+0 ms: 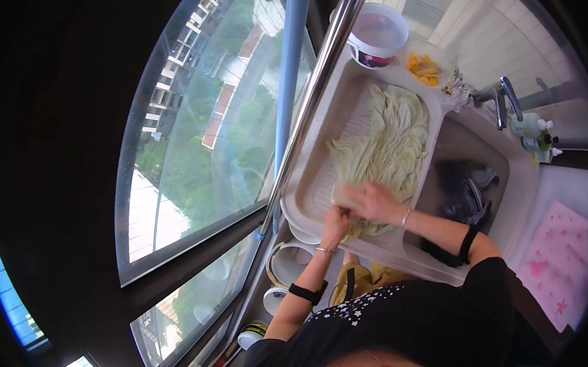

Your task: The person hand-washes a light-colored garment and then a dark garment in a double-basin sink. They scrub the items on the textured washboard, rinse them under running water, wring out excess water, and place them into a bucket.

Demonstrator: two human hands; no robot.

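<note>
A wet, pale yellow-green cloth (pixel 398 139) lies crumpled along the ribbed washboard side of the sink (pixel 318 178). My left hand (pixel 336 223) is closed on the cloth's near edge, at the front of the washboard. Just above and to the right, my right hand (pixel 377 203) is bent over the cloth and smeared by motion. Under its fingertips shows a pale, block-like piece (pixel 340 194), too blurred to name for certain. The fingers of my right hand partly cover it.
Dark clothes (pixel 469 197) soak in the right basin under the tap (pixel 504 102). A white bucket (pixel 378 35) and a bowl of orange-yellow pieces (pixel 423 69) stand behind. Bottles (pixel 539 134) and pink star-patterned fabric (pixel 559 257) are at right. A window and metal rail (pixel 316 94) border the left.
</note>
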